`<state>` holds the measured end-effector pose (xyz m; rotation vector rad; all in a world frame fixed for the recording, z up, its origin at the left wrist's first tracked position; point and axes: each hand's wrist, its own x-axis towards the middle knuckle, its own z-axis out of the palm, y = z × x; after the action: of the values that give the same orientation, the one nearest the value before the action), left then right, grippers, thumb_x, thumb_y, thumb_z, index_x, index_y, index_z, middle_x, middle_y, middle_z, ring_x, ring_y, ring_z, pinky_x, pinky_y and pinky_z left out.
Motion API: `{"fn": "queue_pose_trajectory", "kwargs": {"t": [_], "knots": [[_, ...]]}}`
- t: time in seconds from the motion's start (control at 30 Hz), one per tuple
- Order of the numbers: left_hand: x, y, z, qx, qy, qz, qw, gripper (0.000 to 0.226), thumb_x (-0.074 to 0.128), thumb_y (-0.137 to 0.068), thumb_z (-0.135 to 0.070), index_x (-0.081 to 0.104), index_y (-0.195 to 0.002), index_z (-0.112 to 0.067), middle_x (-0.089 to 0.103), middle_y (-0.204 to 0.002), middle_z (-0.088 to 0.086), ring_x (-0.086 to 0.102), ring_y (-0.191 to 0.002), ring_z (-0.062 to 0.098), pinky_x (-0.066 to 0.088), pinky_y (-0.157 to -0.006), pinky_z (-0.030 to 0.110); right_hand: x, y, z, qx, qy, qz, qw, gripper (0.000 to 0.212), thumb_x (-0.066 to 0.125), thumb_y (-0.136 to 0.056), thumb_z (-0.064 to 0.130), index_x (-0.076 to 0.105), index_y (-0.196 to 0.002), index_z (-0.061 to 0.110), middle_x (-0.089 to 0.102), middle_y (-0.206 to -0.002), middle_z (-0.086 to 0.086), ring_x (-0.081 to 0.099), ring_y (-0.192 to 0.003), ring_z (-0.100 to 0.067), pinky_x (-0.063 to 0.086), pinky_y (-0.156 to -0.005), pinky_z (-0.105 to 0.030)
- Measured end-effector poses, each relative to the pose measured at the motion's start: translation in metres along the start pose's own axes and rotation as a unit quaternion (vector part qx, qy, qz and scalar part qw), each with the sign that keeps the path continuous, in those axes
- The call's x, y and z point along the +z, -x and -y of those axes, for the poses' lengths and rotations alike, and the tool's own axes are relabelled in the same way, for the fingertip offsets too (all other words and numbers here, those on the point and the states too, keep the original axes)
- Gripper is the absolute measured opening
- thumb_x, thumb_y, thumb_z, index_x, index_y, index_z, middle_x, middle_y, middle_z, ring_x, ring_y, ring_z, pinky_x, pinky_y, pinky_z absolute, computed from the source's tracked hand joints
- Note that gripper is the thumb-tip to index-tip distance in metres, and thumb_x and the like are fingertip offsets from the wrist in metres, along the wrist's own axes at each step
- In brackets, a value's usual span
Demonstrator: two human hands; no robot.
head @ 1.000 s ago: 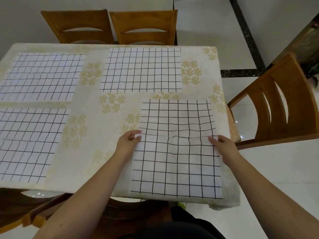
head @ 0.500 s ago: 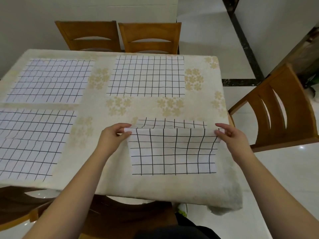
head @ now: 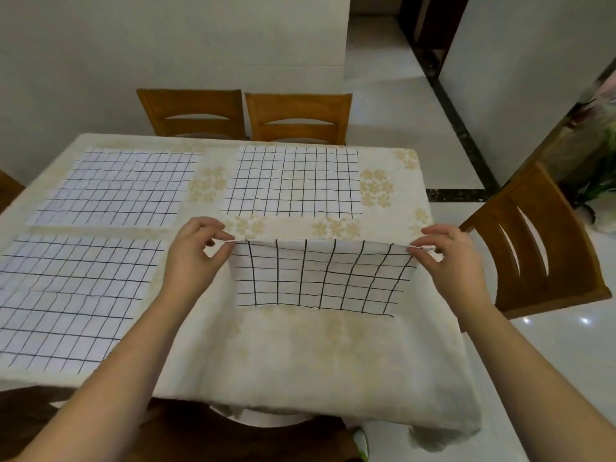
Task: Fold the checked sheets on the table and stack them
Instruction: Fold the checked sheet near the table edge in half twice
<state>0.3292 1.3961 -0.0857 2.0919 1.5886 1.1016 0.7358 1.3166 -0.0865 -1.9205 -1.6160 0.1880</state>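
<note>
A person's two bare forearms reach forward over the near edge of a table (head: 300,378) draped in a cream, flower-printed cloth. The left hand (head: 195,251) pinches the upper left corner of a folded checked sheet (head: 320,278) between thumb and forefinger, its other fingers loosely curled; the right hand (head: 450,255) pinches the upper right corner the same way. Both hands sit level with each other, palms turned inward, drawing the sheet's top edge taut between them. The sheet's long axis runs left to right, parallel to the table's near edge, and its lower edge lies on the cloth, curving slightly. It sits at the table's right side, towards the near edge. Three more checked sheets lie flat and unfolded on the same table: one just beyond the held sheet (head: 293,181), one at the far left (head: 116,188) and one at the near left (head: 70,298). Two wooden chairs stand behind the table's far edge, one on the left (head: 190,111) and one on the right (head: 298,116), and a third wooden chair (head: 533,245) stands beside the table's right edge.
</note>
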Motion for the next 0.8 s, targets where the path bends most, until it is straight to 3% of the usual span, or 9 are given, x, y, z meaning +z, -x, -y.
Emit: {"fn": "queue_pose_trajectory", "kwargs": {"t": [0.1, 0.17, 0.27, 0.4, 0.5, 0.6, 0.7, 0.8], "knots": [[-0.016, -0.007, -0.011, 0.010, 0.014, -0.031, 0.999, 0.018, 0.074, -0.083, -0.013, 0.065, -0.085, -0.028, 0.062, -0.097, -0.012, 0.053, -0.078, 0.007, 0.041, -0.070, 0.013, -0.007, -0.003, 0.017, -0.009, -0.050, -0.008, 0.999, 0.011, 0.068, -0.088, 0.025, 0.072, -0.097, 0.021, 0.062, -0.118, 0.009, 0.059, -0.084, -0.008, 0.043, -0.069, -0.013], [-0.023, -0.007, -0.017, 0.003, 0.041, -0.056, 0.998, 0.020, 0.072, -0.084, -0.011, 0.064, -0.084, -0.029, 0.064, -0.095, -0.013, 0.053, -0.077, 0.007, 0.040, -0.070, 0.012, -0.010, -0.001, 0.026, -0.003, -0.070, -0.022, 0.997, 0.012, 0.067, -0.089, 0.023, 0.071, -0.100, 0.021, 0.062, -0.115, 0.015, 0.060, -0.076, -0.005, 0.042, -0.065, -0.008], [-0.029, 0.001, -0.022, -0.042, 0.108, -0.066, 0.991, 0.018, 0.068, -0.085, -0.006, 0.067, -0.088, -0.025, 0.068, -0.094, -0.014, 0.054, -0.069, 0.008, 0.043, -0.068, 0.012, -0.009, 0.008, 0.034, 0.038, -0.155, -0.030, 0.987, 0.014, 0.065, -0.091, 0.020, 0.069, -0.103, 0.022, 0.066, -0.107, 0.017, 0.066, -0.066, -0.004, 0.052, -0.061, -0.014], [-0.026, 0.022, -0.012, -0.059, 0.139, -0.048, 0.987, 0.024, 0.067, -0.082, 0.002, 0.069, -0.092, -0.019, 0.069, -0.096, -0.014, 0.061, -0.074, 0.008, 0.049, -0.073, 0.015, 0.004, 0.035, 0.026, 0.074, -0.205, -0.005, 0.976, 0.015, 0.064, -0.090, 0.013, 0.068, -0.099, 0.024, 0.067, -0.108, 0.019, 0.068, -0.081, -0.001, 0.057, -0.071, -0.020], [-0.013, 0.048, 0.008, -0.030, 0.135, 0.000, 0.990, 0.017, 0.066, -0.079, -0.007, 0.068, -0.090, -0.020, 0.069, -0.096, -0.010, 0.065, -0.089, 0.010, 0.050, -0.081, 0.021, 0.023, 0.067, 0.011, 0.066, -0.143, 0.011, 0.987, 0.020, 0.067, -0.087, 0.009, 0.067, -0.093, 0.027, 0.067, -0.109, 0.016, 0.063, -0.090, 0.002, 0.051, -0.076, -0.018], [0.006, 0.081, 0.033, -0.040, 0.116, 0.083, 0.989, 0.021, 0.056, -0.076, -0.022, 0.066, -0.093, -0.029, 0.067, -0.102, -0.013, 0.064, -0.097, 0.007, 0.047, -0.085, 0.018, 0.047, 0.103, -0.004, 0.064, -0.127, 0.036, 0.989, 0.024, 0.071, -0.082, 0.002, 0.069, -0.085, 0.025, 0.066, -0.110, 0.011, 0.060, -0.101, -0.005, 0.050, -0.086, -0.028], [0.027, 0.114, 0.059, -0.086, 0.096, 0.171, 0.977, 0.033, 0.052, -0.073, -0.022, 0.063, -0.100, -0.036, 0.063, -0.109, -0.020, 0.060, -0.104, 0.001, 0.046, -0.089, 0.016, 0.072, 0.137, -0.019, 0.072, -0.099, 0.090, 0.988, 0.031, 0.070, -0.082, 0.000, 0.067, -0.085, 0.030, 0.062, -0.115, 0.012, 0.055, -0.109, -0.005, 0.041, -0.093, -0.025], [0.046, 0.142, 0.079, -0.169, 0.082, 0.230, 0.955, 0.040, 0.058, -0.081, -0.005, 0.060, -0.101, -0.040, 0.064, -0.110, -0.018, 0.059, -0.103, 0.000, 0.046, -0.091, 0.022, 0.094, 0.166, -0.032, 0.100, -0.089, 0.151, 0.979, 0.031, 0.065, -0.084, -0.002, 0.067, -0.093, 0.028, 0.058, -0.114, 0.012, 0.053, -0.115, -0.010, 0.035, -0.097, -0.022]]}}
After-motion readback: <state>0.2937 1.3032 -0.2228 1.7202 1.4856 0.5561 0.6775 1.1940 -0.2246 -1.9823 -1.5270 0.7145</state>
